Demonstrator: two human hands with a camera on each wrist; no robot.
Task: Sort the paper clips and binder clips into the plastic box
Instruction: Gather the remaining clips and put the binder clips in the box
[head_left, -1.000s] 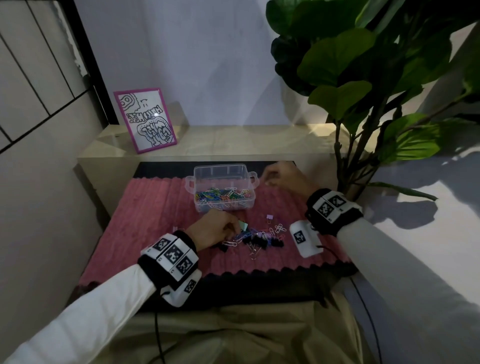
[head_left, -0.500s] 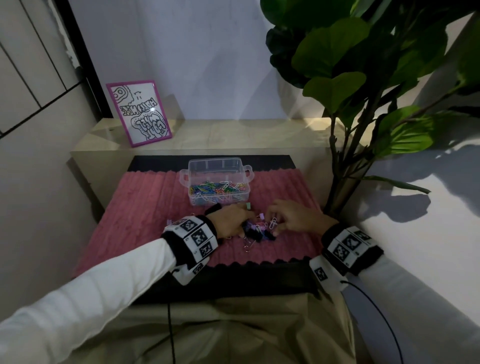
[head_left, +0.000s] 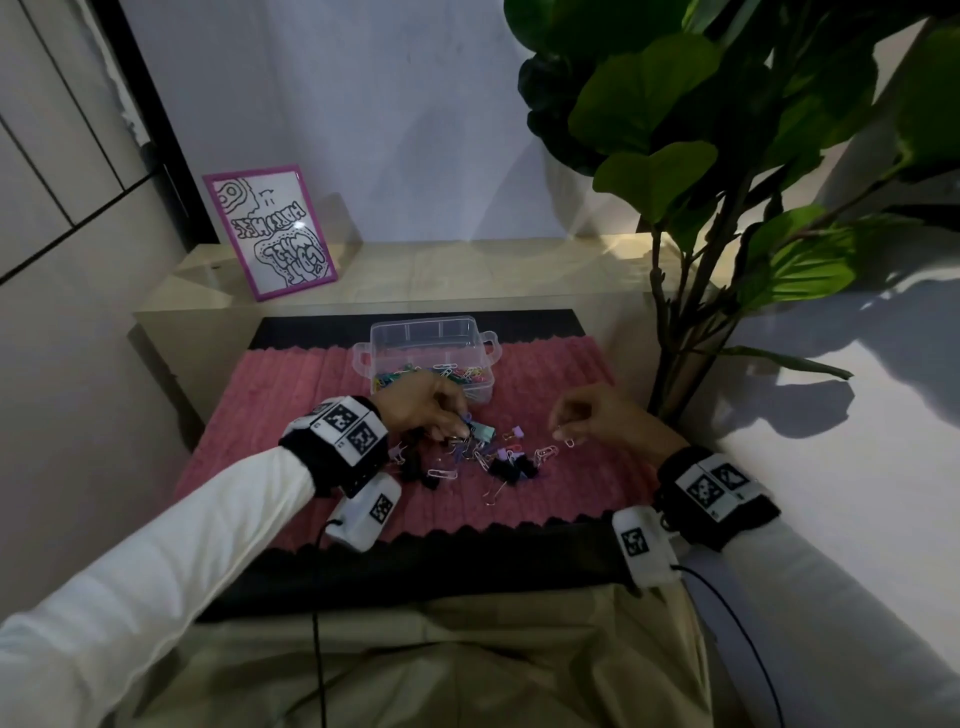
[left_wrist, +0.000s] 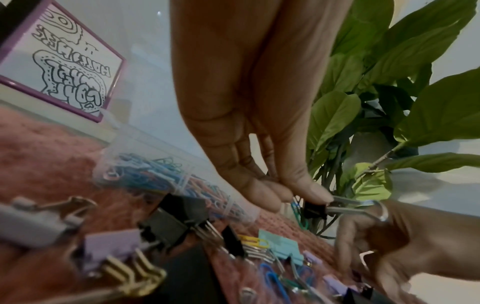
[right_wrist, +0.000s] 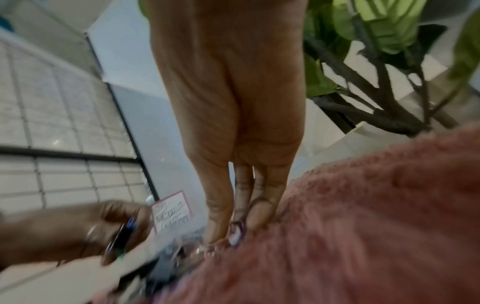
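Left fingers (left_wrist: 275, 193): curled down, thumb and fingertips pinching a small black binder clip (left_wrist: 315, 209) by its body, its silver wire arms sticking out to the side.
Left hand (head_left: 421, 408): poised over the near-left edge of the loose pile, just in front of the plastic box.
Right fingers (right_wrist: 218, 218): drawn together, tips pinching a purple paper clip (right_wrist: 237, 232) right at the rug's surface; the wrist view is blurred.
Right hand (head_left: 602, 421): at the right edge of the pile, well apart from the left hand.
Loose pile (head_left: 483, 454): black, lilac and teal binder clips mixed with coloured paper clips, scattered on the rug between the two hands.
Teal binder clip (left_wrist: 281, 244): lying flat among the pile, close to the left fingertips.
Plastic box (head_left: 480, 338): clear, open-topped, with side handles, standing on the far part of the rug; coloured paper clips cover its bottom.
Pink rug (head_left: 291, 410): ribbed and fuzzy, lying under everything.
Framed drawing (head_left: 270, 231): purple-edged, leaning on the ledge behind, to the left.
Plant (head_left: 701, 130): large green leaves, at the right.
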